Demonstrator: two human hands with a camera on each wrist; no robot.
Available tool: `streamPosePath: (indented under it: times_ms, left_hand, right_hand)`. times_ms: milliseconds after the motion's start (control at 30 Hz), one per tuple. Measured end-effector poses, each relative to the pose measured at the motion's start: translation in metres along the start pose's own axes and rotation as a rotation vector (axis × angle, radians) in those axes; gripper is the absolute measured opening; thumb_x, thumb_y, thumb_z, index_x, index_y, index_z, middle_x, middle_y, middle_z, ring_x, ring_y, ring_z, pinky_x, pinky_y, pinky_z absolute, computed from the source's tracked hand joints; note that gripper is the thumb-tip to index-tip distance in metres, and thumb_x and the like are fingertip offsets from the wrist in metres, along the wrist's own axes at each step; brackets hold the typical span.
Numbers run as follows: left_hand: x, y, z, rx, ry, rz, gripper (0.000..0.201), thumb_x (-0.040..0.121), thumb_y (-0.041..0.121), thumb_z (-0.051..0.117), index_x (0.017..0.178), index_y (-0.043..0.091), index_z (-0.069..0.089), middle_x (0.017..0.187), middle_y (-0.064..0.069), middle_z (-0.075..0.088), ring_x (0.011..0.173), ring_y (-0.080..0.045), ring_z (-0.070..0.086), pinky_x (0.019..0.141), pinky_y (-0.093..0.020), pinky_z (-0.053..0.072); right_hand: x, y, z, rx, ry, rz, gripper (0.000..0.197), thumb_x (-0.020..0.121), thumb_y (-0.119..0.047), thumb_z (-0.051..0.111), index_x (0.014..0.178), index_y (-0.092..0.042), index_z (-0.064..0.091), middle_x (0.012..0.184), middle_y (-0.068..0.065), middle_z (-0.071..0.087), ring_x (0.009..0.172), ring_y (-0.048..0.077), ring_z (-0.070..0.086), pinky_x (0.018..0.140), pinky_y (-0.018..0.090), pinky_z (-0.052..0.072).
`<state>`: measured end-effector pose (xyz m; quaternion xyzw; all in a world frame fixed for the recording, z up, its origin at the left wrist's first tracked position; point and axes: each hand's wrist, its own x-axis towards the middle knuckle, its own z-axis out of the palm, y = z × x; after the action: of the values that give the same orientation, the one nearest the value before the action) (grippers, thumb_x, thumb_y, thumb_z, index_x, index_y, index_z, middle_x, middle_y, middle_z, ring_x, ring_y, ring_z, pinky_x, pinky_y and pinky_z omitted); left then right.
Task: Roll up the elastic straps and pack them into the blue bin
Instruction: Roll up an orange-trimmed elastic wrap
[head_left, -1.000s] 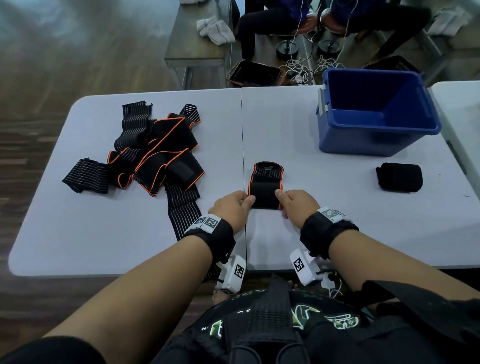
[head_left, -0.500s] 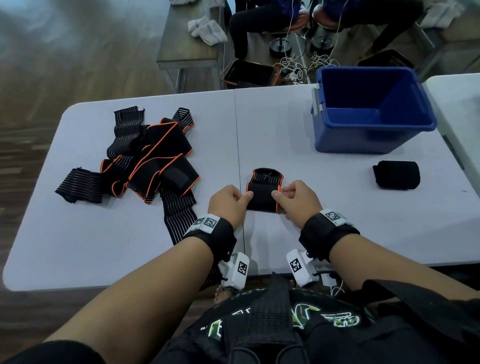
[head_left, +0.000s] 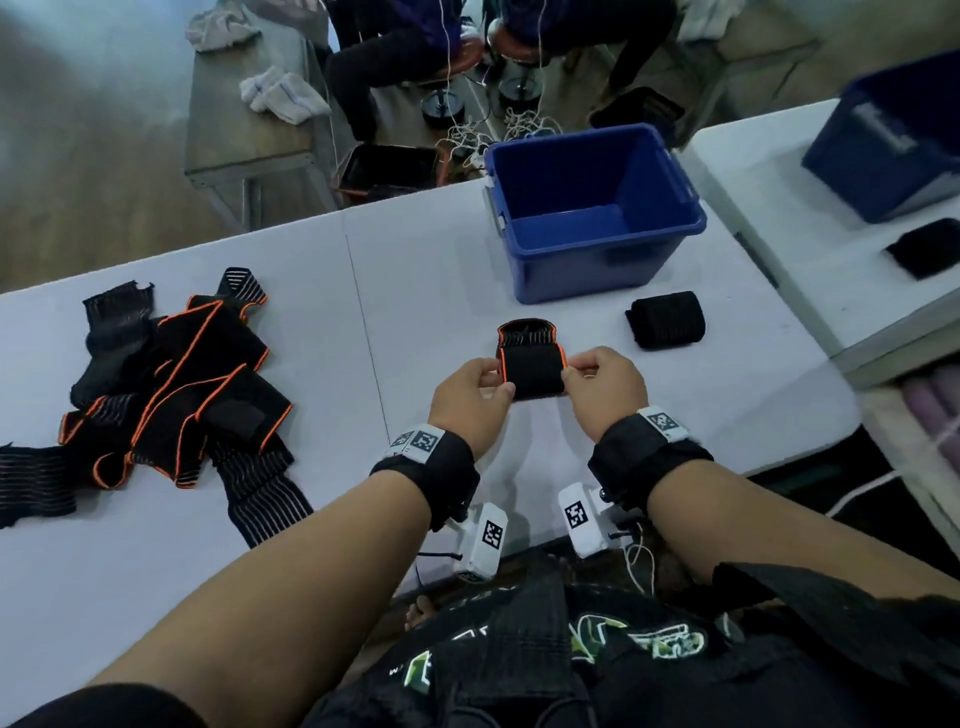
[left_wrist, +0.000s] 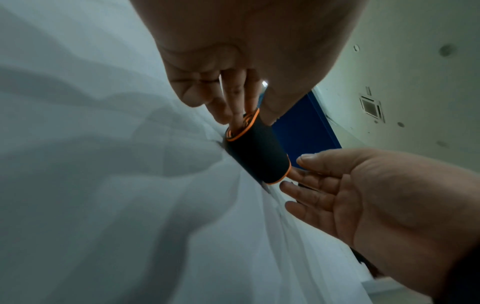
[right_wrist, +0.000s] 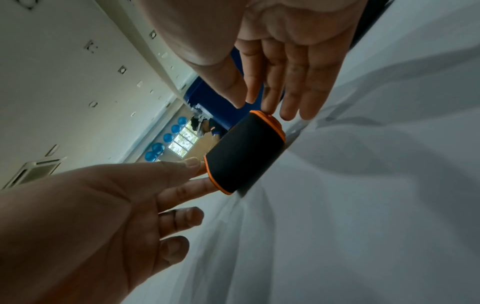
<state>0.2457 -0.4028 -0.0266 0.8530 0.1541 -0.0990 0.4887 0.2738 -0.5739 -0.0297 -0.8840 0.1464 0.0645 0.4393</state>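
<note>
Two hands, left hand (head_left: 470, 397) and right hand (head_left: 605, 387), pinch the ends of an orange-edged strap roll (head_left: 532, 366) at desk (head_left: 441, 270) centre; rolling nearly done, next: transfer into the blue bin (head_left: 592, 260) above.

Matt black cloth strap (head_left: 531, 364) – orange-edged – beside glossy plastic bin (head_left: 597, 270).

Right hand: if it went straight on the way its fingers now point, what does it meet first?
The right hand points leftward at the half-rolled strap, whose end its fingertips already touch. Straight on means into that roll, then probably the left hand at the other end. Depth beyond is unclear.
</note>
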Motion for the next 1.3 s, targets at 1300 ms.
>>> streamPosePath:
  times_ms: [1300]
  left_hand:
    - [-0.198,-0.134,-0.082,0.616,0.23,-0.474,0.088,0.065,0.05,0.083,0.143,0.033,0.048,0.156,0.001,0.035,0.139,-0.03,0.037,0.116,-0.045,0.036]
  right_hand:
    - [-0.076,-0.059,0.088,-0.446,-1.015,-0.748,0.007,0.091,-0.028,0.061,0.095,-0.022,0.062,0.093,-0.005,0.06,0.087,0.015,0.056,0.069,0.022,0.039]
